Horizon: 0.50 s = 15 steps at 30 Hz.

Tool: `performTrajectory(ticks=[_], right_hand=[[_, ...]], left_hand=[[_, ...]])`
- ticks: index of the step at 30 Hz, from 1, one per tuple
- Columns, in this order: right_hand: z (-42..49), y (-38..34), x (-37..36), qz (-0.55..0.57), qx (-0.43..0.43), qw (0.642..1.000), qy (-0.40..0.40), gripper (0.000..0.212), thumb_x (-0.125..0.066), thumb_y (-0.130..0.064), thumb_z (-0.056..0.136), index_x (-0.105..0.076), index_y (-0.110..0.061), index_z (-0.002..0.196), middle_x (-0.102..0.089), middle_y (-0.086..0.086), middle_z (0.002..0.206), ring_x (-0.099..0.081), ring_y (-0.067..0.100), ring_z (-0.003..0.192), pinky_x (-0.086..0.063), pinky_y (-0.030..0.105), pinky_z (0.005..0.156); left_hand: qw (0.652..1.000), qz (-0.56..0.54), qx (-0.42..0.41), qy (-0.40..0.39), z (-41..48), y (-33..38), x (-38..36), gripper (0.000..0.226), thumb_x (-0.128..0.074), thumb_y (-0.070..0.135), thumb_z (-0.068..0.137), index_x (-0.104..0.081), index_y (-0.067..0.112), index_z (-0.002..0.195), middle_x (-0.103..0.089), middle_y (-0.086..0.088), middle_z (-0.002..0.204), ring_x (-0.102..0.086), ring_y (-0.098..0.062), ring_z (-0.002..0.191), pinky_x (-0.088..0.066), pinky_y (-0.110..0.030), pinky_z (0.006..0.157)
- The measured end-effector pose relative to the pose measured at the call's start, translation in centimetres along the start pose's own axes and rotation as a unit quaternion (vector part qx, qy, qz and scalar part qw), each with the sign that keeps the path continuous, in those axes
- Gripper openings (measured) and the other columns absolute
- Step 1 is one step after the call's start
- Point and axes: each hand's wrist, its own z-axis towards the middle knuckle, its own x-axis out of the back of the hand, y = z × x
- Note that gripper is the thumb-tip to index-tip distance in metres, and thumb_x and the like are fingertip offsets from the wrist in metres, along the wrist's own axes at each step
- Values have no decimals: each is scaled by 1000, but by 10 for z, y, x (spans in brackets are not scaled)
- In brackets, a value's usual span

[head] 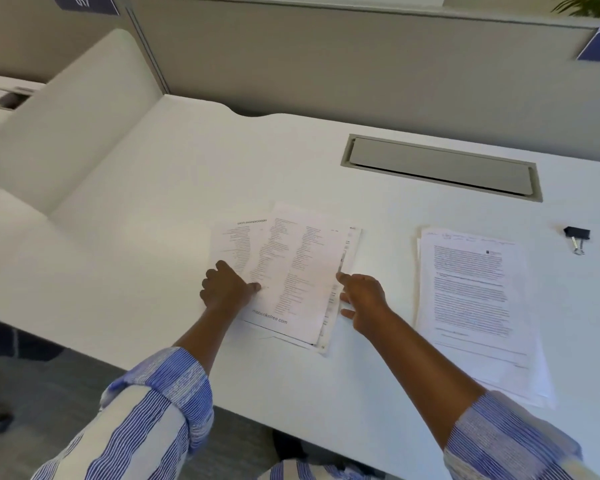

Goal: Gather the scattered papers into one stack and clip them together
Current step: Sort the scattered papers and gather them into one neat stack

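A loose pile of printed papers [298, 268] lies skewed in the middle of the white desk [153, 188], sheets fanned at different angles. My left hand [224, 285] rests on the pile's left edge, fingers curled and pressing the sheets. At the pile's right edge, my right hand [362, 297] touches the sheets with its fingers spread. A second, neater stack of papers [475, 306] lies to the right, apart from both hands. A black binder clip [576, 237] sits alone at the far right of the desk.
A grey cable hatch [440, 166] is set into the desk behind the papers. Grey partition walls [361, 64] close off the back, and a white divider panel [70, 126] stands on the left. The desk's front edge runs just below my forearms.
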Motion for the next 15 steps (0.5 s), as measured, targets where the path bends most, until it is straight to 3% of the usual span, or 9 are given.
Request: performTrajectory(ticks=[2, 6, 11, 15], right_hand=[[1, 1, -5, 9, -5, 1000, -9, 19, -73, -27, 86, -64, -12, 93, -69, 9, 101, -68, 30, 101, -55, 49, 90], [1, 8, -14, -21, 22, 1000, -7, 3, -70, -17, 92, -69, -16, 94, -76, 6, 103, -74, 28, 90, -61, 48, 86], [-3, 13, -17, -107, 105, 988, 33, 14, -66, -19, 94, -69, -20, 108, -74, -1, 107, -71, 23, 93, -60, 38, 81], [-4, 3, -8, -82, 146, 986, -5, 18, -69, -18, 92, -71, -20, 110, -76, -1, 108, -73, 23, 96, -60, 46, 90]], left_hand=[[1000, -24, -6, -12, 1, 0, -1, 84, -82, 48, 72, -37, 5, 129, -52, -18, 131, -51, -38, 124, -41, -46, 101], [998, -44, -27, -35, 5, 0, -2, 79, -83, 43, 72, -40, 5, 126, -56, -17, 130, -53, -37, 123, -44, -46, 102], [994, -97, -37, -45, 12, -3, 0, 73, -80, 52, 68, -51, 7, 117, -64, -13, 119, -59, -34, 115, -50, -46, 96], [982, -175, -67, -11, 16, 0, 5, 62, -76, 53, 76, -58, 9, 116, -63, -11, 121, -58, -31, 117, -47, -39, 96]])
